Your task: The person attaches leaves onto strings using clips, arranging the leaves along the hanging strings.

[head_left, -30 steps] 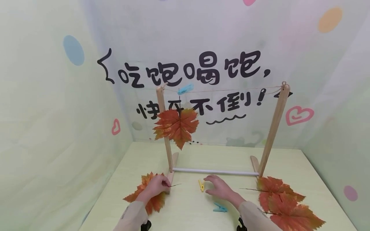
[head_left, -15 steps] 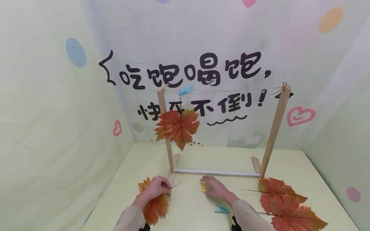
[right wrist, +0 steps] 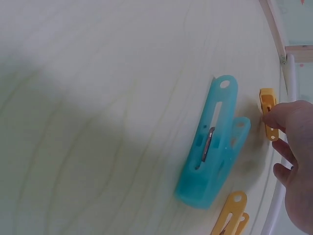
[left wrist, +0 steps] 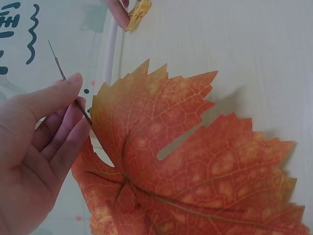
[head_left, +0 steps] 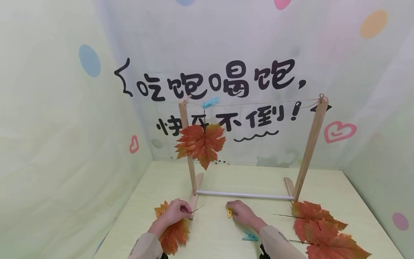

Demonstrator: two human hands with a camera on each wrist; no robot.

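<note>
My left hand (head_left: pixel 177 211) pinches the thin dark stem of an orange-red artificial maple leaf (left wrist: pixel 161 161) between thumb and fingers. The blade hangs below that hand, and the stem's tip sticks out past the fingertips. Over the middle of the table, my right hand (head_left: pixel 243 213) grips a small yellow clothespin (right wrist: pixel 268 99), thumb on one side of it. Close to the right wrist lies a blue clothespin (right wrist: pixel 208 147) on the tabletop. Another yellow clothespin (right wrist: pixel 230 215) shows at the bottom of the right wrist view.
Behind the hands stands a wooden frame (head_left: pixel 308 154) with a white rod (head_left: pixel 245 196) low across it. From its string (head_left: pixel 258 103) a maple leaf (head_left: pixel 202 144) hangs by a blue clothespin (head_left: pixel 211 102). More leaves (head_left: pixel 336 245) lie overlapping at the right.
My right hand has closed its fingers on the yellow clothespin, which stood apart from them a second ago. The left hand keeps its pinch; the leaf under it has swung a little.
</note>
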